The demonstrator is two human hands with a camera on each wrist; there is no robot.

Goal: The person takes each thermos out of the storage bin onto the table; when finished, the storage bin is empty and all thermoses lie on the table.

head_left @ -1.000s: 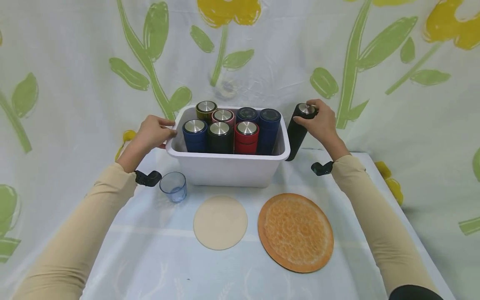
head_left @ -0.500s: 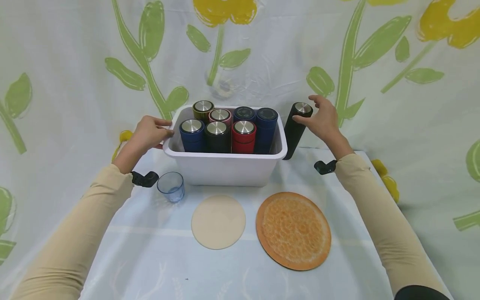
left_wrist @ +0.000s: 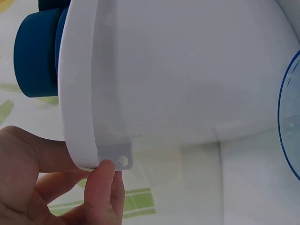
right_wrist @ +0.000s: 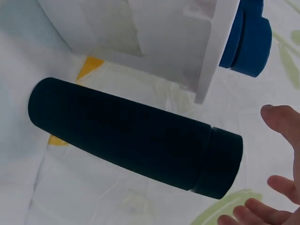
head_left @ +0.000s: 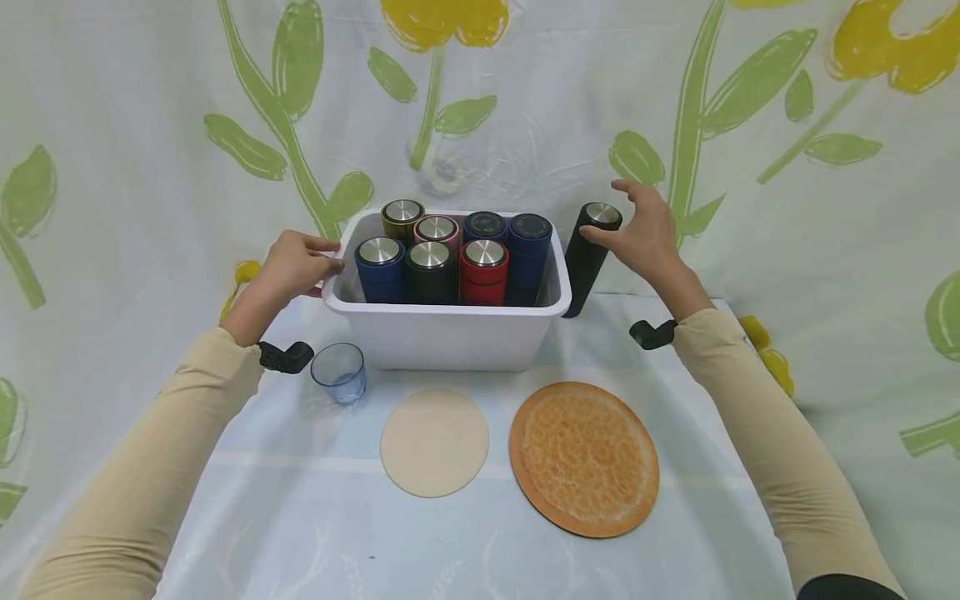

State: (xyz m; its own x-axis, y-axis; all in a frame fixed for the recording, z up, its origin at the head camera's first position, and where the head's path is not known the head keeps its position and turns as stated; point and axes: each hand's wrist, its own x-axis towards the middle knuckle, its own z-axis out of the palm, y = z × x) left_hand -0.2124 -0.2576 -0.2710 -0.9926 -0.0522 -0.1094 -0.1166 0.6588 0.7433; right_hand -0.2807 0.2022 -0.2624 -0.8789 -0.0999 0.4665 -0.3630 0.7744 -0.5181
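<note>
A white plastic bin (head_left: 442, 340) stands on the table with several thermos bottles upright inside. Its left rim is pinched by my left hand (head_left: 288, 273); the left wrist view shows finger and thumb at a small holed tab (left_wrist: 111, 152) under the rim. Right of the bin, a black thermos (head_left: 587, 258) with a steel-topped lid stands on the table. My right hand (head_left: 651, 237) is beside its top, fingers spread. The right wrist view shows a gap between that hand and the thermos (right_wrist: 126, 133). In the bin are blue (head_left: 380, 271), black (head_left: 432, 273) and red (head_left: 484, 273) bottles, among others.
A clear bluish glass (head_left: 339, 375) stands in front of the bin's left corner, close to my left wrist. Nearer me lie a round beige mat (head_left: 434, 443) and a larger round bread-patterned mat (head_left: 585, 460). A flowered curtain (head_left: 540, 125) hangs close behind the bin.
My right hand has let go of the black thermos: its fingers have opened and lifted up and to the right. The thermos stays standing. My left hand keeps its hold on the bin.
</note>
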